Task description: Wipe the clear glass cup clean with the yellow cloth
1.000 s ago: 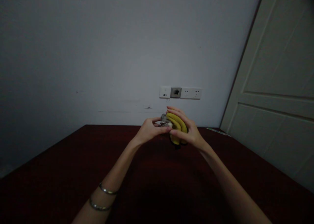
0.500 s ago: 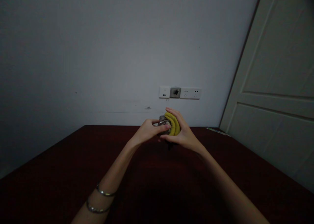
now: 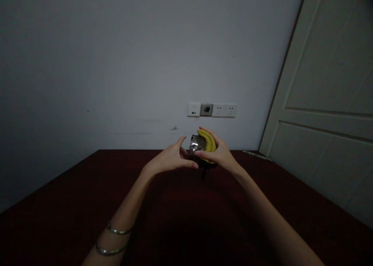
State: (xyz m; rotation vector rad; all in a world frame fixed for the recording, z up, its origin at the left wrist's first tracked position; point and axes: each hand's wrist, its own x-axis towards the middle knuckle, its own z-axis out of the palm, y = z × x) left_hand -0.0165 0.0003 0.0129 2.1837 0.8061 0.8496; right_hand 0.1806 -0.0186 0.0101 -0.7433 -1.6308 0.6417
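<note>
Above the dark red tabletop, my right hand [image 3: 220,153] grips a small yellow padded bundle [image 3: 210,140] with curved, ribbed folds. Its fingers wrap over the far side, and its thumb presses on a shiny, brownish see-through piece [image 3: 197,142] at the bundle's left. Something dark dangles beneath; its kind cannot be made out. My left hand [image 3: 175,155] is at the left of the shiny piece, thumb and forefinger spread wide apart. Its other fingers are partly hidden behind that piece, so whether they touch it is unclear. Two silver bangles [image 3: 112,251] circle my left forearm.
The dark red tabletop [image 3: 87,196] reaches back to a pale wall [image 3: 131,63]. A row of sockets and switches [image 3: 211,110] is on the wall behind my hands. A pale panelled door [image 3: 326,87] stands at the right, with a flat strip [image 3: 256,155] near its foot.
My left thumb and forefinger have come off the shiny piece and spread apart. My right thumb has shifted up onto that piece, which now looks smoother and more exposed.
</note>
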